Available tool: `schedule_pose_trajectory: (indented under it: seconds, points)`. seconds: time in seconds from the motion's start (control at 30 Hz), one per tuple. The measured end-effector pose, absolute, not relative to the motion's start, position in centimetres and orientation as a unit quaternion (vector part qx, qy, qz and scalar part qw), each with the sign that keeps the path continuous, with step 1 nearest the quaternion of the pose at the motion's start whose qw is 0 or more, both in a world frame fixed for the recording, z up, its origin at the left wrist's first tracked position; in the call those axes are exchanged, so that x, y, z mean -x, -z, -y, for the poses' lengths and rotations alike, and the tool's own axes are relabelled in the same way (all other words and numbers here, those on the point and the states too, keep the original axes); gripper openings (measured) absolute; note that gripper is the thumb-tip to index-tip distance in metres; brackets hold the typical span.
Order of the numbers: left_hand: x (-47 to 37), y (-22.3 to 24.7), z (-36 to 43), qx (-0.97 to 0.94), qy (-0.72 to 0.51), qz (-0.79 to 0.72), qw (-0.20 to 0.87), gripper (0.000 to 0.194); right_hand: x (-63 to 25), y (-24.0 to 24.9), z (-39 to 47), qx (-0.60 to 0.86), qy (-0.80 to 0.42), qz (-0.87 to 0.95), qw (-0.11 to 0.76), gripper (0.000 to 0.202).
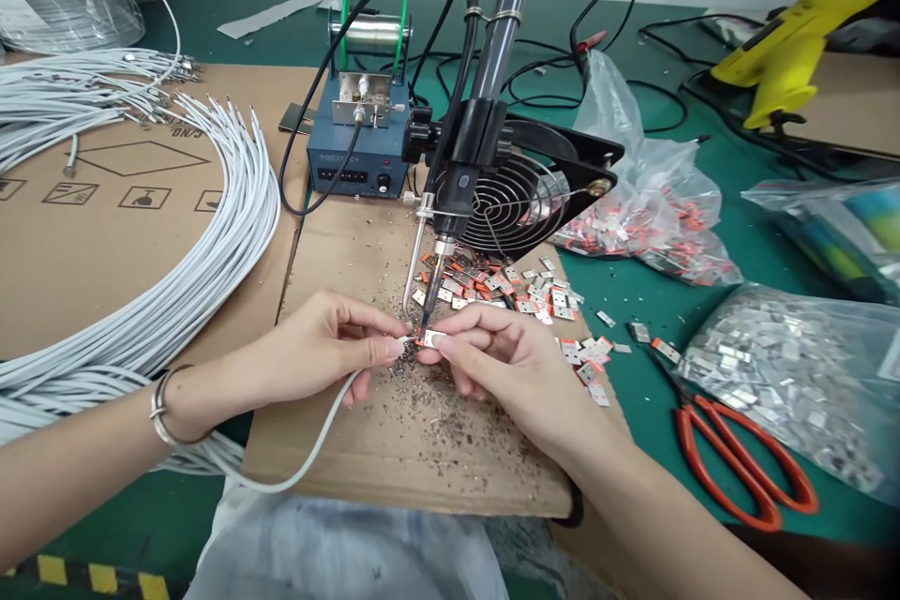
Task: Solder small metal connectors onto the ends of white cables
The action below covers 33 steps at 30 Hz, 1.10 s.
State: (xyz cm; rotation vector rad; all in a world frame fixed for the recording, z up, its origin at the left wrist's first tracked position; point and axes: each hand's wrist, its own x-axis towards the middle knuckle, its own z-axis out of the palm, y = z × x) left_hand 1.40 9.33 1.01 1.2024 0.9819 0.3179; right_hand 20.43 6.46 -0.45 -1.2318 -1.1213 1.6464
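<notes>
Pinched in my left hand (330,347) is the end of a white cable (316,450), which loops down and back to the left. My right hand (506,366) grips a small metal connector piece (434,338) between thumb and fingers. Cable end and connector meet right under the tip of a mounted soldering iron (437,277). A thin bent solder feed tube (414,267) comes down beside the iron to the same spot. Whether the wires touch the connector is too small to tell. Cardboard (337,459) speckled with solder bits lies below both hands.
Behind the iron stand a blue solder feeder (352,155) and a round fan (496,206). Loose connector pieces (541,295) lie right of the iron. Red-handled scissors (745,469) rest near a bag of metal parts (780,375). Bundled white cables (239,234) fill the left side.
</notes>
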Motion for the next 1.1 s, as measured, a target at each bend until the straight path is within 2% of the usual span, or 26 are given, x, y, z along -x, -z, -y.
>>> schedule_pose_trajectory:
  seconds: [0.43,0.77,1.1]
  points:
    - [-1.47,-1.21,-9.38,-0.502,-0.138,-0.446,0.728,0.024,-20.71,0.79,-6.45,0.458,-0.658,0.448,0.396,0.018]
    - [-1.52,-0.92,-9.52,-0.539,-0.133,-0.45,0.7,0.027,-20.35,0.74,-6.5,0.489,-0.633,0.454,0.392,0.02]
    - [-1.55,-0.71,-9.38,-0.537,-0.155,-0.443,0.701,0.013,-20.32,0.58,-6.59,0.5,-0.62,0.465,0.386,0.017]
